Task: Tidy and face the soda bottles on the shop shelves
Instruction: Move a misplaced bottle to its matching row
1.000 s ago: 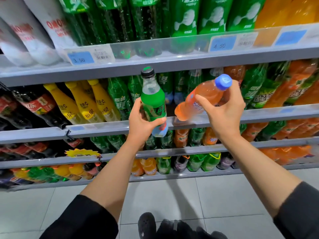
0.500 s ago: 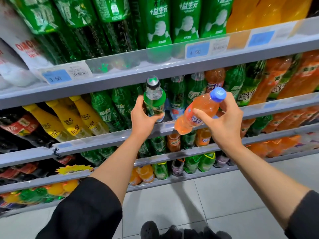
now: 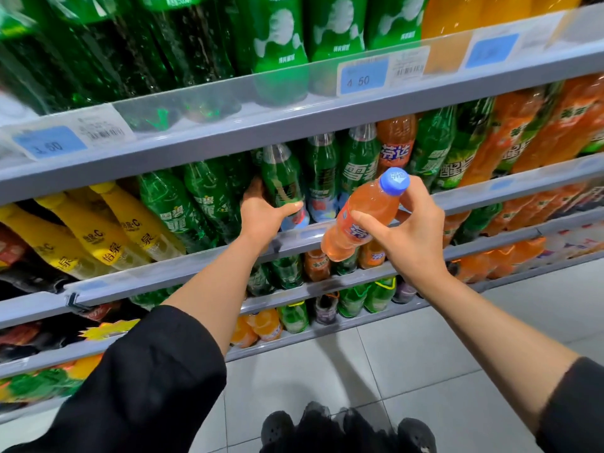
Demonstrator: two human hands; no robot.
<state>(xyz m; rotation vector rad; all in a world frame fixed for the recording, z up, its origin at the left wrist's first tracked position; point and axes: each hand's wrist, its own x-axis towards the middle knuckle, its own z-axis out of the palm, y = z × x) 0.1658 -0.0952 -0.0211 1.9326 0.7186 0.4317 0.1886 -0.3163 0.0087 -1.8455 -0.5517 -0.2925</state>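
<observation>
Left hand: the left hand (image 3: 261, 214) is inside the second shelf (image 3: 327, 228) and grips a green soda bottle (image 3: 282, 184) low on its body — the thumb lies across the front of the label, the other fingers go behind it.
Green soda bottle: it stands in the row on the second shelf, behind the clear front rail, between other green bottles (image 3: 202, 197) on its left and a green bottle (image 3: 322, 178) on its right. Its cap is hidden by the shelf above.
Right hand: the right hand (image 3: 411, 233) is in front of the shelves and holds an orange soda bottle (image 3: 359, 217); the thumb presses on the label and the curled fingers wrap the neck side.
Orange soda bottle: it is in the air, tilted, with the blue cap (image 3: 394, 180) up and to the right and the base down and to the left, just in front of the rail of the second shelf.
Top shelf: big green bottles (image 3: 281, 34) and orange ones, with a blue price tag (image 3: 362, 78) that reads 4.50.
Second shelf, left part: yellow bottles (image 3: 98, 233) that lean to the left.
Lower shelves: more small green and orange bottles — partly hidden by the arms.
Floor: pale tiles (image 3: 425, 348) and dark shoes (image 3: 346, 429) at the bottom edge.
</observation>
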